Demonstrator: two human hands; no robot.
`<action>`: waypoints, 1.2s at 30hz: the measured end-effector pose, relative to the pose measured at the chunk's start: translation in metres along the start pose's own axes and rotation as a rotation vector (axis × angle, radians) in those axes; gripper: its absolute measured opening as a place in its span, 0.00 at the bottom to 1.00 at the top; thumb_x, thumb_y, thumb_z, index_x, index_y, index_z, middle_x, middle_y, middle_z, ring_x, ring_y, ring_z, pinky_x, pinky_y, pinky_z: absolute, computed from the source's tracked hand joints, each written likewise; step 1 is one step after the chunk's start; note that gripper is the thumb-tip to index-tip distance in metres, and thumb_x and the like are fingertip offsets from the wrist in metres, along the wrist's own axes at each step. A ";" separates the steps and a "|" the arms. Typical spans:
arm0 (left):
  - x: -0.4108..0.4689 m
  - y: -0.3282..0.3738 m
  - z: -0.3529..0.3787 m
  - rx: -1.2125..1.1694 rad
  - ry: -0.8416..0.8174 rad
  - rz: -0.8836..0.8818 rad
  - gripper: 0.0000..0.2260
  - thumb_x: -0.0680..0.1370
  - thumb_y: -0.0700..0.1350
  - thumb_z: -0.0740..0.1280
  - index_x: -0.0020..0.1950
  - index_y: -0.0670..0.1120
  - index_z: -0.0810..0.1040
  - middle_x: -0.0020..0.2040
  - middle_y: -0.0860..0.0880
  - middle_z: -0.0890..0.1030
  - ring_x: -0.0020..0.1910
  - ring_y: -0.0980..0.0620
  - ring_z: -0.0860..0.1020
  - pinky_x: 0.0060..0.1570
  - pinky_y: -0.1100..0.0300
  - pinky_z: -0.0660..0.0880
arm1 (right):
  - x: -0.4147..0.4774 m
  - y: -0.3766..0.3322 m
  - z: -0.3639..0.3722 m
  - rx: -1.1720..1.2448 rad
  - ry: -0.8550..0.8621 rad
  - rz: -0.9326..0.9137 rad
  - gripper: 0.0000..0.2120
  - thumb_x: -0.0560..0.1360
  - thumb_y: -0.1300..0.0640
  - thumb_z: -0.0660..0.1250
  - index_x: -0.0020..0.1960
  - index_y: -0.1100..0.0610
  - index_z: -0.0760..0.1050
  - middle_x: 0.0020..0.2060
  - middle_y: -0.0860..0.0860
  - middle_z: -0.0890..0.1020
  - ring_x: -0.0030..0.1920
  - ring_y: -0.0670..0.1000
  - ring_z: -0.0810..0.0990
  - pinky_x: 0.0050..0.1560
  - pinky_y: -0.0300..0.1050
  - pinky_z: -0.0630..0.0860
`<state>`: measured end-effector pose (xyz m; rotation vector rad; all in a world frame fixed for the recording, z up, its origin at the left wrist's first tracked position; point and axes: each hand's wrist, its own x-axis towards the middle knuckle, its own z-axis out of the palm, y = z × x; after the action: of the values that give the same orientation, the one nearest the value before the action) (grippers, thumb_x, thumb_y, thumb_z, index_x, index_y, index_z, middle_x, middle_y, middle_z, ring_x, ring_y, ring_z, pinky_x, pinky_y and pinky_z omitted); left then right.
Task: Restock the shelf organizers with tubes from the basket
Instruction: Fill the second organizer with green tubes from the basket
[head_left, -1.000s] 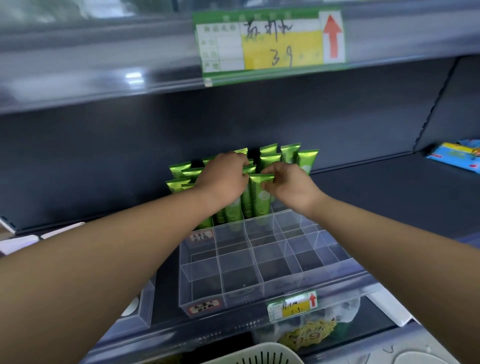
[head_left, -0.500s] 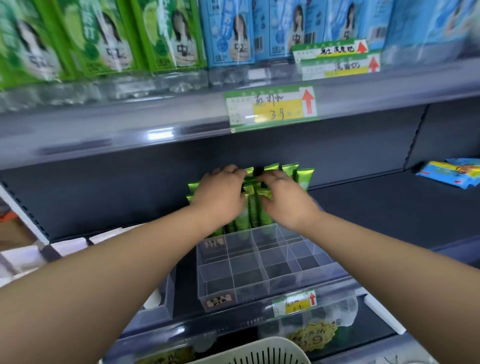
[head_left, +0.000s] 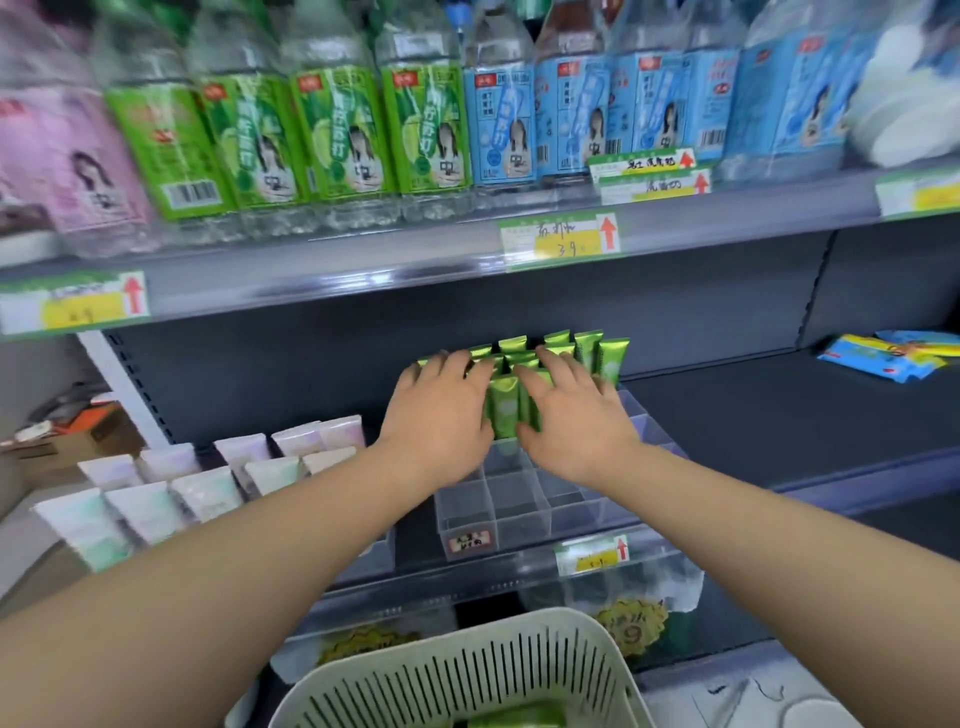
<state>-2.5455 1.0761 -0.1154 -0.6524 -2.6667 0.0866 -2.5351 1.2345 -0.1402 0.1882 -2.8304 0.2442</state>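
Left hand (head_left: 441, 415): palm down, fingers spread and nearly straight, resting on the tops of the green tubes (head_left: 505, 410) at the left of the pack.
Right hand (head_left: 574, 415): also flat with fingers spread, lying on the tops to the right. It is just beside the left hand, with one tube showing between them.
Green tubes: upright, crimped ends up, packed close in the far rows of the clear organizer (head_left: 519, 506).
Clear organizer: divided into square compartments, sitting on the dark shelf (head_left: 779, 415) with a small label on its near wall.
Basket (head_left: 467, 670): pale and slotted, nearest in view, below the shelf edge. Something green lies inside, blurred.
Pale tubes (head_left: 208, 486): upright in rows, left of the clear organizer.
Blue packets (head_left: 883, 358): far right on the same shelf, well apart from the hands.
Bottles (head_left: 337, 135): on the shelf above, with pink, green and blue labels.
Price tag (head_left: 561, 241): on that shelf's rail, above the hands.
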 end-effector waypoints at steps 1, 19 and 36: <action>-0.007 0.001 -0.003 0.005 0.000 -0.005 0.27 0.76 0.52 0.60 0.74 0.49 0.59 0.71 0.47 0.64 0.71 0.46 0.62 0.69 0.49 0.58 | -0.006 -0.004 -0.002 -0.001 -0.010 0.005 0.31 0.75 0.45 0.59 0.75 0.49 0.52 0.76 0.50 0.48 0.75 0.53 0.46 0.73 0.59 0.51; -0.131 0.029 -0.025 -0.027 -0.029 -0.051 0.30 0.76 0.55 0.61 0.75 0.47 0.56 0.74 0.47 0.60 0.74 0.46 0.56 0.72 0.45 0.55 | -0.122 -0.055 -0.018 -0.037 -0.120 -0.009 0.35 0.77 0.42 0.57 0.76 0.48 0.43 0.76 0.51 0.42 0.76 0.54 0.41 0.74 0.58 0.48; -0.225 0.041 0.052 -0.219 -0.194 -0.118 0.27 0.75 0.50 0.63 0.72 0.44 0.62 0.69 0.46 0.67 0.69 0.47 0.65 0.68 0.53 0.63 | -0.200 -0.070 0.064 0.071 -0.249 -0.034 0.33 0.75 0.45 0.61 0.75 0.51 0.52 0.75 0.52 0.54 0.73 0.56 0.57 0.69 0.55 0.60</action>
<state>-2.3648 1.0115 -0.2502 -0.5769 -2.9229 -0.1870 -2.3521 1.1750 -0.2504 0.3019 -3.0635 0.3361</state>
